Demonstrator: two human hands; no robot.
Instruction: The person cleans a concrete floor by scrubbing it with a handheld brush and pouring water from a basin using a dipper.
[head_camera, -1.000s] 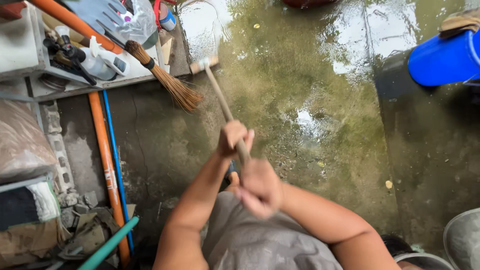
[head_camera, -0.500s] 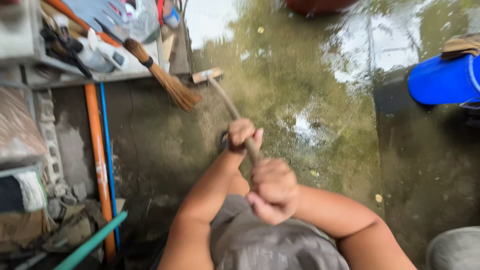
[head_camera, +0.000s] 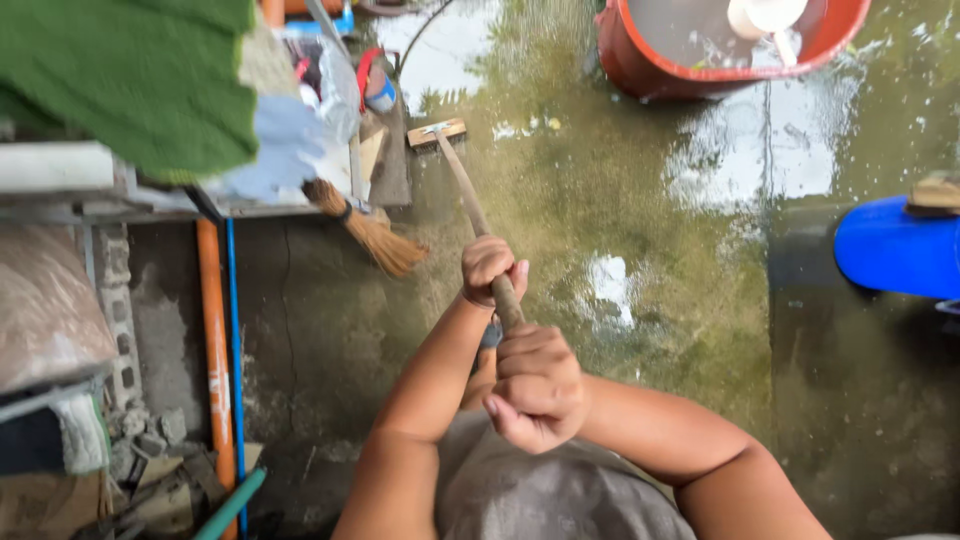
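Both my hands grip the wooden handle (head_camera: 463, 192) of a long scrub brush. My left hand (head_camera: 489, 269) is wrapped around the handle further down its length. My right hand (head_camera: 535, 386) closes on the handle's near end, close to my body. The brush head (head_camera: 436, 133) rests on the wet, algae-green concrete floor (head_camera: 620, 200) ahead of me.
A red tub (head_camera: 640, 68) of water with a white scoop stands at the top. A blue barrel (head_camera: 895, 248) lies at the right. On the left are a cluttered shelf, a green cloth (head_camera: 130, 80), a straw hand broom (head_camera: 372, 238), and orange and blue pipes (head_camera: 215, 350).
The view has tilted up, bringing the red tub and green cloth into sight. The brush head has slid further away across the wet floor, and both hands stay on the handle.
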